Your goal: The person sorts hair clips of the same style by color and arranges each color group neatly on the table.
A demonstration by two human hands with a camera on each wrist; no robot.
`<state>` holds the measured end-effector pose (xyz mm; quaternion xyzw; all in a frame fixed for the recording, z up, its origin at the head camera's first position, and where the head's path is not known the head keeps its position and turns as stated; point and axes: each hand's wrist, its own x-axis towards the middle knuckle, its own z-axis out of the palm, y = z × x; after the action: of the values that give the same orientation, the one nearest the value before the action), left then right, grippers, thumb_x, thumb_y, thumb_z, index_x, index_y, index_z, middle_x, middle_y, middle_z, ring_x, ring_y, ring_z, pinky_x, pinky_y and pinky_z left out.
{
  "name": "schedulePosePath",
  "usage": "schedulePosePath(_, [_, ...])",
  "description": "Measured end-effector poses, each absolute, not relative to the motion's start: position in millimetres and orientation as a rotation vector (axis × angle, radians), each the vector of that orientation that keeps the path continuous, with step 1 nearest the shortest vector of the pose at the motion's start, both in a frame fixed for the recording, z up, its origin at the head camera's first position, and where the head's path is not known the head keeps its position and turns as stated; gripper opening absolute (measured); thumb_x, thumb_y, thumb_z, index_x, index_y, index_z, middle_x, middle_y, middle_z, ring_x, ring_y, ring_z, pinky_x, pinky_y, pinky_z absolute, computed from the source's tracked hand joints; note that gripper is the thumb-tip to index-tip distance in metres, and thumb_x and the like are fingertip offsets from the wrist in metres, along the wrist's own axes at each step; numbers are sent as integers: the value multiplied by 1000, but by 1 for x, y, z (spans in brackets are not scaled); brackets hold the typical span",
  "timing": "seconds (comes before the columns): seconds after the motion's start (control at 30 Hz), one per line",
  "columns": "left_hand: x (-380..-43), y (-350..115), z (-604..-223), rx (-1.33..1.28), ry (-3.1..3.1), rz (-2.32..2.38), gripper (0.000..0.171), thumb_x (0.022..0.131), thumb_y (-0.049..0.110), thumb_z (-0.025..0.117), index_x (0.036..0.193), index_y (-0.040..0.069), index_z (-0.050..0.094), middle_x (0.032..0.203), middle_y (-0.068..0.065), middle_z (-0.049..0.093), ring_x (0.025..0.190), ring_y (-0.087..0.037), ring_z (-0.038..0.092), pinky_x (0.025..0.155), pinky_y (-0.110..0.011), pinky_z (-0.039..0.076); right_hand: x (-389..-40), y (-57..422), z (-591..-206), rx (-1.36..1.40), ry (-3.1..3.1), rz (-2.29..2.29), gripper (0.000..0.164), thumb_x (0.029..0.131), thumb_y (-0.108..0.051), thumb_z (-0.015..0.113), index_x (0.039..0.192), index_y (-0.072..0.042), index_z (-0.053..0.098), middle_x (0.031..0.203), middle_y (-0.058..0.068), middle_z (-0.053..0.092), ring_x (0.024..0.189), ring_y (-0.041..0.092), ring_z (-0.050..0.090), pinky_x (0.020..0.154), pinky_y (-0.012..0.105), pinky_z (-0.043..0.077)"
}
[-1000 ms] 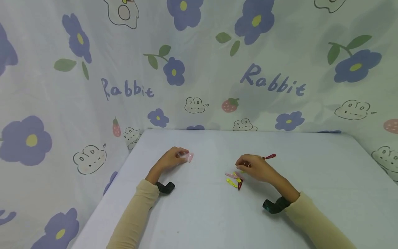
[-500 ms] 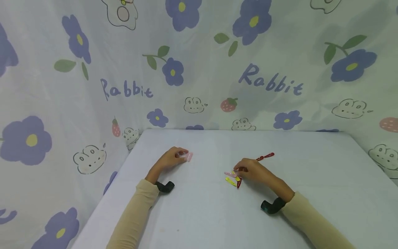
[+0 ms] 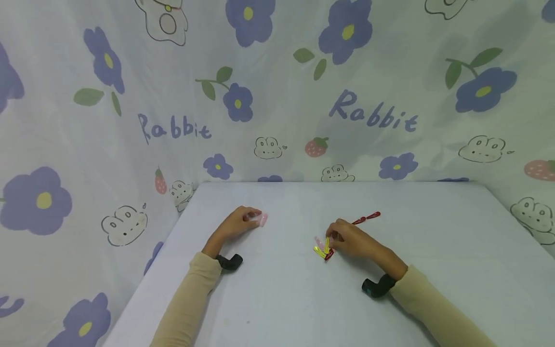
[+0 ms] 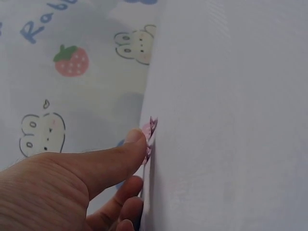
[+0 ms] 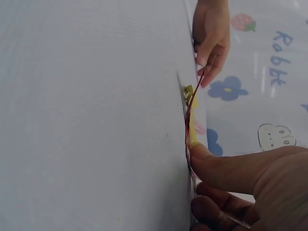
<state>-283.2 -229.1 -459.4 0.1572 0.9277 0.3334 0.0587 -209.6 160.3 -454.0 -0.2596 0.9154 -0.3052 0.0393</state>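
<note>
My left hand rests at the table's left side, with a pink hair clip between thumb and curled fingers. In the left wrist view, the thumb tip lies against the pink clips at the table surface. My right hand is bent over a small pile of snap hair clips. Close to its fingertips lie a yellow clip, another yellow clip and a pink clip. Thumb and fingers pinch a thin red clip, seen edge-on in the right wrist view; the fingers partly hide the pile.
Two red clips lie end to end in a slanting line behind the right hand. A white sheet covers the table. A flower-and-rabbit printed curtain hangs behind and at the sides.
My right hand has come down and nearer onto the pile, uncovering the red clips behind it. The pile's red and yellow clips have turned and bunched together. My left hand stays put.
</note>
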Motion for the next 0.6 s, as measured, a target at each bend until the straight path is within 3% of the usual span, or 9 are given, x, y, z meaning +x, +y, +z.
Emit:
schedulePosePath(0.33, [-285,-230,-462,494,2810,1028,37,93,20,70,130,12,66,121,-14,62,102,-24,56,89,-41,46,-209,157,-452,-757,2799,-947,17,88,-5,73,100,-11,64,89,-4,58,82,11,53,71,23,48])
schedulePosePath(0.6, [-283,-230,-459,493,2804,1034,38,93,21,70,130,11,66,122,-14,62,101,-23,55,88,-39,46,-208,156,-450,-706,2799,-950,27,89,-5,72,115,-5,66,93,-2,60,85,12,54,73,24,50])
